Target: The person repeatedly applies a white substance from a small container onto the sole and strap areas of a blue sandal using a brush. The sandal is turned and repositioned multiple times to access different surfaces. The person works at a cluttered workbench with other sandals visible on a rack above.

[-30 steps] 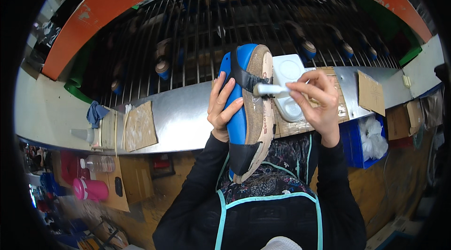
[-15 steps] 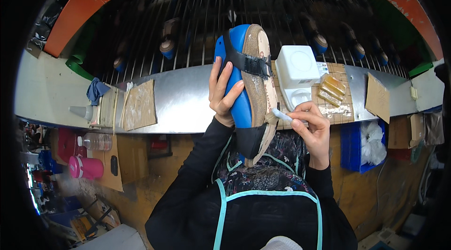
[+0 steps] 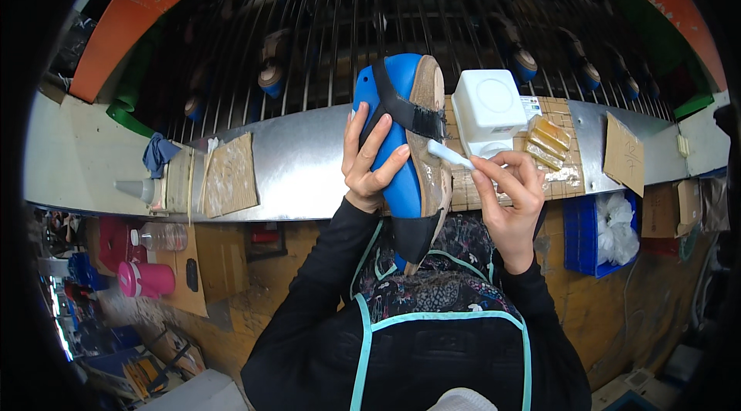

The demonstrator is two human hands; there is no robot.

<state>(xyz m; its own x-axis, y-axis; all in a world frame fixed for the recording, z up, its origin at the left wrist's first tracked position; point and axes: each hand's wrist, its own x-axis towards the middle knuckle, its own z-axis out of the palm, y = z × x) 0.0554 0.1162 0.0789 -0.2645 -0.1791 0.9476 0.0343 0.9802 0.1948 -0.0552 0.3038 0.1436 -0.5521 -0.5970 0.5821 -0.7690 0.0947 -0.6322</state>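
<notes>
My left hand point(image 3: 370, 156) grips a blue shoe last point(image 3: 401, 195) carrying a sandal with black straps point(image 3: 397, 106) and a tan cork sole point(image 3: 427, 91). The strap ends are lapped over the sole's edge. The toe or heel end points down toward my apron; I cannot tell which. Between the fingertips of my right hand point(image 3: 509, 195) is a slim white stick-like applicator point(image 3: 450, 155). Its tip is against the side of the sole, just below the upper strap. Right of the sandal, a white square-bodied container point(image 3: 488, 106) stands on a taped cardboard sheet point(image 3: 567, 179).
Amber blocks point(image 3: 548, 142) lie beside the white container. Dark rack rods point(image 3: 309, 48) with more lasts span the far side. Cardboard pieces point(image 3: 230, 175) and a blue cloth point(image 3: 159, 155) are at left. Below the bench edge sit a blue bin point(image 3: 579, 233) and a pink jug point(image 3: 147, 279).
The applicator has moved up along the sole, from near the lower strap to just below the upper strap. The last has turned slightly in my left hand, showing less of the sole's underside.
</notes>
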